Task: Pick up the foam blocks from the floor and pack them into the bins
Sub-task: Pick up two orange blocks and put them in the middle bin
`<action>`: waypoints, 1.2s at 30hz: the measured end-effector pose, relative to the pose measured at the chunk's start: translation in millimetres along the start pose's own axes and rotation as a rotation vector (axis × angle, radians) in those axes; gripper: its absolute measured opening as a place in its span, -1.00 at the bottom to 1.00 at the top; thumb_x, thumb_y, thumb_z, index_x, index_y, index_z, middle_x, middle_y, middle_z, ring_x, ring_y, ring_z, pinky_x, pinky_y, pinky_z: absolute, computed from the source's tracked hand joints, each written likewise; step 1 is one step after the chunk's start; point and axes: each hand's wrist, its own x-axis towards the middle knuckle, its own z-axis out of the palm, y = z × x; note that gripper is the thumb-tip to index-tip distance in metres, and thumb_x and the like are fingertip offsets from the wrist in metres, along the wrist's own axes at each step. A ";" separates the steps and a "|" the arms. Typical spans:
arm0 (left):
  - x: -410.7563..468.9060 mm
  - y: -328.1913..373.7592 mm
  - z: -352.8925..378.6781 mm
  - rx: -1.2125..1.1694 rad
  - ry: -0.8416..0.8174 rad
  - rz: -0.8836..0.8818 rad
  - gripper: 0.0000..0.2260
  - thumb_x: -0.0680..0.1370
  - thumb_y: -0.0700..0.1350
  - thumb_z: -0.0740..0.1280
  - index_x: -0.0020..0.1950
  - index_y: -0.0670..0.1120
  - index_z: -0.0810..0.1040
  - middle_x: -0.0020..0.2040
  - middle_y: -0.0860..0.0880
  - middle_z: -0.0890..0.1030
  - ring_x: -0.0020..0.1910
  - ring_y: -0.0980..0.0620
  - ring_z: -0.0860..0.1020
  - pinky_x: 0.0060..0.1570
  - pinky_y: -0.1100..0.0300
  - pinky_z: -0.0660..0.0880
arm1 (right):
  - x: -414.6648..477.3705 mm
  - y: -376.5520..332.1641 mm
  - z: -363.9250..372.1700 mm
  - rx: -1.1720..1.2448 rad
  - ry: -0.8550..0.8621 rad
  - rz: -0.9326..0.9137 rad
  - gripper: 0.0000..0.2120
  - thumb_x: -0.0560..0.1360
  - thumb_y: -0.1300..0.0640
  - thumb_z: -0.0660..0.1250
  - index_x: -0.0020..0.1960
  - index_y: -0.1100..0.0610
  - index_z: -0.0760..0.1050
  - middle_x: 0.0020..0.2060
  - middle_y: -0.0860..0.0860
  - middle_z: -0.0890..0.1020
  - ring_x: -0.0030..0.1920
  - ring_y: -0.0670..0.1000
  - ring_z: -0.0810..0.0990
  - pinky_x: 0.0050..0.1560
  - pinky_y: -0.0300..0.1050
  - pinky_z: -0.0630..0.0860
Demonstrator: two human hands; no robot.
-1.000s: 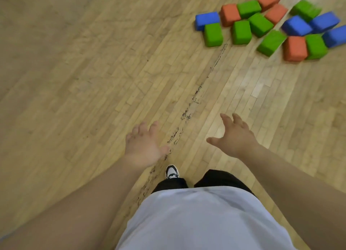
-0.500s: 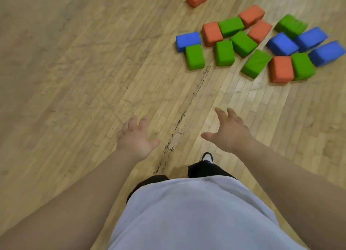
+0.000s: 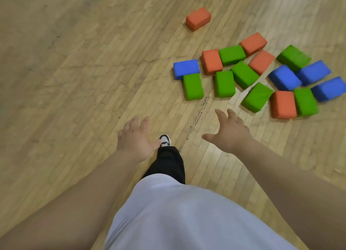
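Note:
Several foam blocks in green, orange and blue lie in a loose cluster on the wooden floor (image 3: 78,85) at the upper right. The nearest ones are a green block (image 3: 193,86), a second green block (image 3: 224,84) and a blue block (image 3: 186,69). One orange block (image 3: 198,18) lies apart, further back. My left hand (image 3: 135,137) and my right hand (image 3: 230,131) are stretched out in front of me, fingers spread, holding nothing. Both hands are short of the blocks. No bin is in view.
My foot in a black and white shoe (image 3: 164,140) steps forward between my hands. A dark scuff line (image 3: 196,118) runs along the floorboards toward the blocks. Bare floor spreads to the left.
The blocks have come closer and lower in view as I walk toward them. The lone orange block has come fully into view. Both hands stay open and stretched forward.

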 end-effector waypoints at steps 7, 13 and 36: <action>161.2 -4.5 -112.0 0.101 -0.052 0.100 -0.13 0.52 0.40 0.26 0.66 0.10 -0.07 0.67 -0.16 -0.01 0.63 -0.21 0.00 0.56 -0.18 0.07 | 126.7 -73.6 -83.1 0.039 0.025 0.064 0.00 0.42 -0.41 0.37 0.66 -0.11 -0.06 0.65 0.09 -0.03 0.61 0.24 0.06 0.52 0.28 0.20; 276.1 26.4 -190.7 0.164 -0.031 0.185 -0.13 0.53 0.40 0.26 0.67 0.10 -0.09 0.66 -0.16 -0.01 0.63 -0.20 0.01 0.54 -0.17 0.07 | 215.3 -93.5 -144.2 0.064 0.037 0.094 0.02 0.40 -0.41 0.38 0.65 -0.12 -0.06 0.65 0.11 -0.01 0.61 0.24 0.07 0.53 0.27 0.20; 740.2 267.3 -372.4 0.225 0.025 0.311 -0.15 0.49 0.39 0.31 0.63 0.07 0.03 0.63 -0.16 0.12 0.59 -0.20 0.13 0.48 -0.18 0.22 | 691.5 -31.8 -430.2 -0.018 0.006 0.057 0.00 0.42 -0.35 0.39 0.65 -0.14 -0.08 0.64 0.14 0.00 0.59 0.27 0.09 0.50 0.29 0.23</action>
